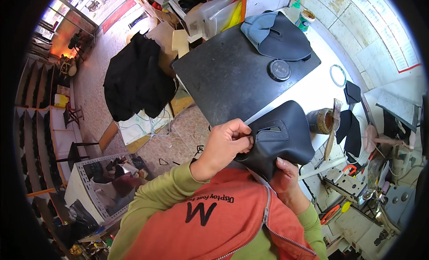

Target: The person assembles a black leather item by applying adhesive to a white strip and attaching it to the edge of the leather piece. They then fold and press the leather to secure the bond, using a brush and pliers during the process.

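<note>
Close in front of my chest is a black leather piece (pixel 292 130), curved and folded, with a stitched slot cut through it. My left hand (pixel 228 144) pinches its left edge just beside the slot, fingers closed together. At the lower edge my right hand (pixel 286 177) grips the same piece, thumb on top and the other fingers hidden beneath. A similar dark leather piece (pixel 290 39) with a slot and a blue-grey underside lies at the far end of the black board (pixel 223 68). Nearer on that board sits a round black lid (pixel 279 70).
Right of the leather stand a brown-crusted jar (pixel 321 121) and a worn brush (pixel 333 130). Beyond are a tape ring (pixel 338 75) and a green can (pixel 305 20). Tools and orange-handled scissors (pixel 330 214) crowd the right side. Black cloth (pixel 138 77) and a scrap bin (pixel 105 188) are at left.
</note>
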{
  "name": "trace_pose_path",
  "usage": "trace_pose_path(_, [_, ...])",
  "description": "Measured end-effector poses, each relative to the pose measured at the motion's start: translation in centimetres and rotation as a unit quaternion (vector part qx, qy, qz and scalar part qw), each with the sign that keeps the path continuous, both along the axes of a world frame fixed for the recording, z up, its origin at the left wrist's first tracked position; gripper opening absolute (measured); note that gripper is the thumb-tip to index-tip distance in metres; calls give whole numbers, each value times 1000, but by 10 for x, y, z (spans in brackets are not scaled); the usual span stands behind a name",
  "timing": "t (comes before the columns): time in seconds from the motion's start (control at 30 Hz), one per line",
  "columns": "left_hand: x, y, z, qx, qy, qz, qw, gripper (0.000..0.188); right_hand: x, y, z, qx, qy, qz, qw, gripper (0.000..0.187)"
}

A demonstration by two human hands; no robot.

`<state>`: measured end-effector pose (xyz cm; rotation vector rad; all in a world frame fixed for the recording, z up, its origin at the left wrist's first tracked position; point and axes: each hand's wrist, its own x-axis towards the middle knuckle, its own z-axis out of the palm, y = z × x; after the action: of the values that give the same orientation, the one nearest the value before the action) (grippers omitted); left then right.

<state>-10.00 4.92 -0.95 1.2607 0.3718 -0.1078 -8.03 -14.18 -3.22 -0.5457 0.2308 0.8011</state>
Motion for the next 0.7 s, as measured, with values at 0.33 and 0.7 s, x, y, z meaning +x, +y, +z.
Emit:
trace_pose_path(0.33, [2, 6, 12, 90, 32, -138, 986, 7, -1, -9, -6, 46, 27, 25, 998, 54])
trace_pose_path(0.7, [-2, 6, 25, -164, 73, -58, 982, 16, 3, -17, -13, -15, -19, -32, 999, 46])
